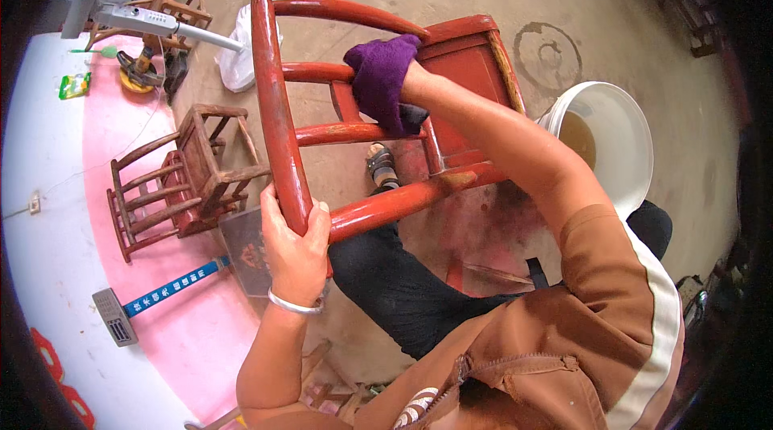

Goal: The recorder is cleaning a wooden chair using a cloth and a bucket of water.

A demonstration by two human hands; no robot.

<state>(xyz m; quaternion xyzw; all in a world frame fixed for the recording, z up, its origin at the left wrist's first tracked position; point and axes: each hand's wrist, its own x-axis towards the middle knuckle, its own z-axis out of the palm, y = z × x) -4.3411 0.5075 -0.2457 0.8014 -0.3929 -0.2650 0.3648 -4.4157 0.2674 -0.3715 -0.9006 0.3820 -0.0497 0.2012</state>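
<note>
A red-painted wooden chair (279, 110) lies tilted in front of me, its backrest towards the left and its seat panel to the right. My left hand (297, 243) grips the near corner of the backrest, with the thumb over the top rail; a silver bangle is on that wrist. My right hand (416, 89) is mostly hidden under a purple cloth (380, 80), which lies against the backrest's slats beside the seat. The fingers under the cloth do not show. Worn patches mark the red paint on the seat edge and a rail.
A white bucket (631, 140) holding murky liquid stands at the right. Stacked wooden chairs (202, 188), a platform scale (172, 288) and a pedestal fan (151, 22) with a white bag round its pole are at the left. A sandalled foot (381, 164) is beneath the chair.
</note>
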